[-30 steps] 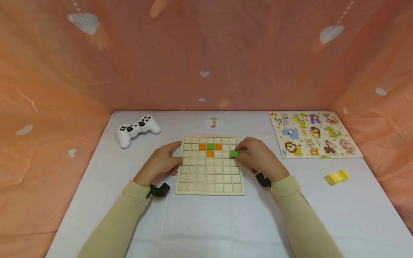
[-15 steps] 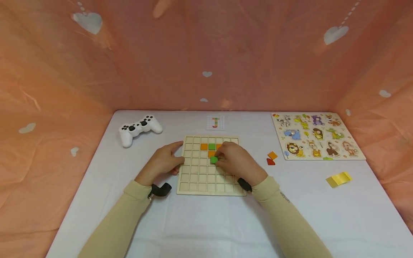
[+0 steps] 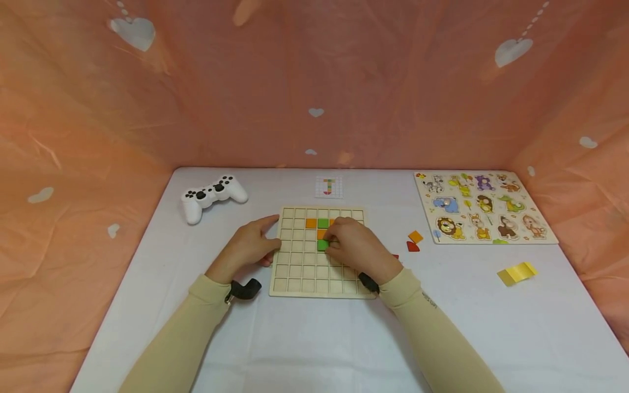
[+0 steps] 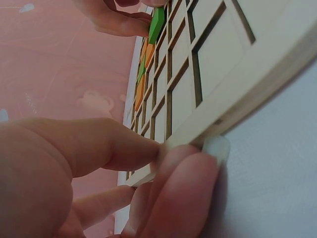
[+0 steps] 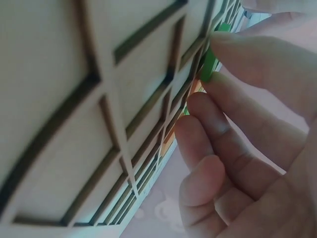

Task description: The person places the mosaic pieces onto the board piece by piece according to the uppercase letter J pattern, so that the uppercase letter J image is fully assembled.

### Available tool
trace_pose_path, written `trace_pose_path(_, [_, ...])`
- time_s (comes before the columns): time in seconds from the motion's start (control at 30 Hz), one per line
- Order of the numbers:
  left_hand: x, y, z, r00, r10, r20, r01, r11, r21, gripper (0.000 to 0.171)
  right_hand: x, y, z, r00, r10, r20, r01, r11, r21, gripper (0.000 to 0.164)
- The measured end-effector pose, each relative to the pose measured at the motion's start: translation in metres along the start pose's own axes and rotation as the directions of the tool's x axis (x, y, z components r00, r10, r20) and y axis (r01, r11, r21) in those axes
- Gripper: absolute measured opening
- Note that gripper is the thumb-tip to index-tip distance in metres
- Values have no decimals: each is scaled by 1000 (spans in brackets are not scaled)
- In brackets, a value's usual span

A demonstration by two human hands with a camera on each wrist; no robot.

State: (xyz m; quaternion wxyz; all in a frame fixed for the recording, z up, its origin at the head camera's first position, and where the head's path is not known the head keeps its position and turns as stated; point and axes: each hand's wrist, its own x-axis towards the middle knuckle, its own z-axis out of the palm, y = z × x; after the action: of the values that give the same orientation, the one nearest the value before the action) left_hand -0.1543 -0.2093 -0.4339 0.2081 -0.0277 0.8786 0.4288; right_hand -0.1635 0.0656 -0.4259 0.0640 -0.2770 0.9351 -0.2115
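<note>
Green tile (image 3: 322, 245) and right hand (image 3: 361, 245) are now sitting mid-frame, versus nearer the board's right edge one second ago. Right hand is pinching the tile between thumb and forefinger at the middle column of the grid board (image 3: 295, 273), just below an orange tile (image 3: 321, 234); can't tell if it's sitting flush. Left hand (image 3: 248, 244) is gripping the board's left edge. Loose orange tile (image 3: 415, 236) and red piece (image 3: 413, 246) are lying right of centre. Patterned card (image 3: 328, 186) is lying above the board, controller (image 3: 213, 197) upper left, animal puzzle (image 3: 484, 207) at right.
</note>
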Motion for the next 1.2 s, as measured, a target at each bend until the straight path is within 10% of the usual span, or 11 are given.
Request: trace_pose_path(1.2, [2,0,-1,1000,-4,0,4,1000,-7,79,0,-3,-3,1000,11,19,-11,1000,6,14])
